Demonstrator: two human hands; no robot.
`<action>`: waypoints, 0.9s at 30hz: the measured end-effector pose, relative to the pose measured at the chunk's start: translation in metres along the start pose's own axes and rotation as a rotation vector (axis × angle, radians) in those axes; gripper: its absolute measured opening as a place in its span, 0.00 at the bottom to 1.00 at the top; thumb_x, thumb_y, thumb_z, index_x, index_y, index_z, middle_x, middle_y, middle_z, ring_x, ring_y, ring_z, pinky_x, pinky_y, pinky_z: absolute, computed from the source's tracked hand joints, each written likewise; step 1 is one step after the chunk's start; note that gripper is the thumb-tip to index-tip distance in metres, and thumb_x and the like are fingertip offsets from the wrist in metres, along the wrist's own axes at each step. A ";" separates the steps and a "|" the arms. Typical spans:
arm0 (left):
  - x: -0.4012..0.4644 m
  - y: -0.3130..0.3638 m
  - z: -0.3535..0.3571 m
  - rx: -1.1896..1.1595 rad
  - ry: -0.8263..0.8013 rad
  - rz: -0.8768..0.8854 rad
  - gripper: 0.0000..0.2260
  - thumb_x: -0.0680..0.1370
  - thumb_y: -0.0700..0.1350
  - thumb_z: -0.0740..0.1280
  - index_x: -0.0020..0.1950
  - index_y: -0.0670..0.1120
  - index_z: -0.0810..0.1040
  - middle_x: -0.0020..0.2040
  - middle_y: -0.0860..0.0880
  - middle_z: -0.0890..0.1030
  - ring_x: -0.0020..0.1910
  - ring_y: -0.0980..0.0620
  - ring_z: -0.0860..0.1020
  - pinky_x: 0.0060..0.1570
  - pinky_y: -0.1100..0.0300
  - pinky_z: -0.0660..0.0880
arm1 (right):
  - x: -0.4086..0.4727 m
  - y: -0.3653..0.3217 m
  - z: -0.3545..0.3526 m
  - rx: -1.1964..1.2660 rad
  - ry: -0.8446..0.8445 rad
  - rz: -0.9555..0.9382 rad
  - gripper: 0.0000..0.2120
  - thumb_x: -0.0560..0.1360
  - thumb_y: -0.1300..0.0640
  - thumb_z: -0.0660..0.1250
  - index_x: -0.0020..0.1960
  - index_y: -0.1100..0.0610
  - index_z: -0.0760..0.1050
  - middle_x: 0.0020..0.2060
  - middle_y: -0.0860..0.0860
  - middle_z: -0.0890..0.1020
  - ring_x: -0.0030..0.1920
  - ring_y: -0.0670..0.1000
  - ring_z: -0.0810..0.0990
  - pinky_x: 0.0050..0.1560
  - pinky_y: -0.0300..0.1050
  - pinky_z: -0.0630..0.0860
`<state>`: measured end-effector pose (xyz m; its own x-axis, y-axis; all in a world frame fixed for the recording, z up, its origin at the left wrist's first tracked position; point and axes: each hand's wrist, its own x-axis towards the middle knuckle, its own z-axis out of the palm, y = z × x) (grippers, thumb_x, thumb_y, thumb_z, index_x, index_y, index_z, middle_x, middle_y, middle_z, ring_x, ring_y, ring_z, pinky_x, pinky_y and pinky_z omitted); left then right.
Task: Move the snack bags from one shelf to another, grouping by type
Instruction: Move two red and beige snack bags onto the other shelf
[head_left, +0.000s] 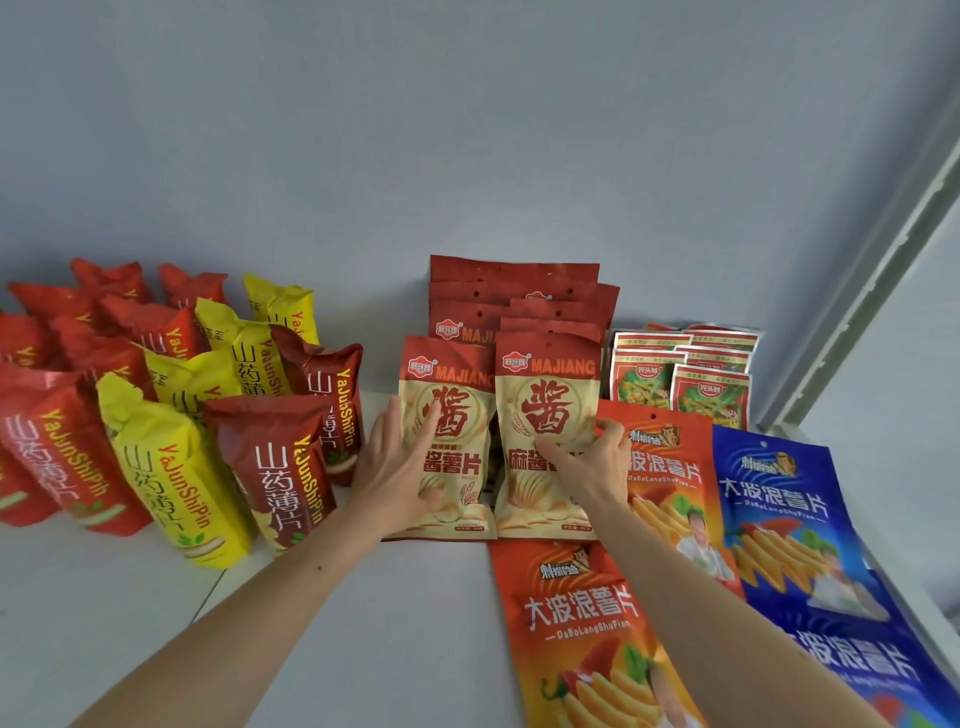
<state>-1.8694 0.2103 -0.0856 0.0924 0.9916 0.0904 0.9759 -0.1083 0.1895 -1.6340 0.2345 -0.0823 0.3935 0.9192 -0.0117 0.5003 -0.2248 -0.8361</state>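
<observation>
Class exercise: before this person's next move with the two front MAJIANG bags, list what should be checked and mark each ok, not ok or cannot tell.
1. Left hand on the left MAJIANG bag: ok, flat on its front.
2. Right hand on the right MAJIANG bag: ok, fingers curl round its edge.
3. Both bags in line with the MAJIANG stack behind: ok.
4. Types unmixed in that row: ok.
5. Orange bag clear of the right MAJIANG bag: not ok, its edge touches or overlaps.
6. Number of bags in the stack: cannot tell.
</observation>
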 end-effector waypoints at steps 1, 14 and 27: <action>0.000 0.000 0.000 0.041 0.025 0.043 0.51 0.74 0.57 0.69 0.73 0.58 0.26 0.77 0.39 0.32 0.78 0.38 0.39 0.74 0.41 0.51 | -0.001 0.000 -0.001 0.007 -0.003 0.004 0.46 0.64 0.41 0.78 0.72 0.57 0.59 0.66 0.56 0.69 0.68 0.58 0.69 0.66 0.60 0.72; -0.014 0.023 -0.007 0.083 0.050 0.194 0.42 0.78 0.51 0.66 0.80 0.51 0.39 0.79 0.41 0.38 0.79 0.41 0.42 0.76 0.42 0.52 | -0.022 0.018 -0.052 -0.011 0.120 0.027 0.36 0.69 0.42 0.75 0.70 0.55 0.66 0.65 0.54 0.71 0.68 0.57 0.69 0.67 0.59 0.70; -0.084 0.093 -0.007 -0.066 -0.327 0.020 0.40 0.69 0.70 0.66 0.70 0.44 0.63 0.63 0.47 0.77 0.58 0.46 0.78 0.49 0.52 0.78 | -0.094 0.068 -0.105 -0.149 0.024 0.146 0.21 0.68 0.41 0.75 0.48 0.57 0.78 0.46 0.52 0.82 0.48 0.53 0.81 0.50 0.54 0.81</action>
<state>-1.7883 0.1162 -0.0686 0.1803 0.9584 -0.2214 0.9593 -0.1216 0.2549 -1.5555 0.0991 -0.0805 0.4874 0.8660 -0.1120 0.5446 -0.4017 -0.7362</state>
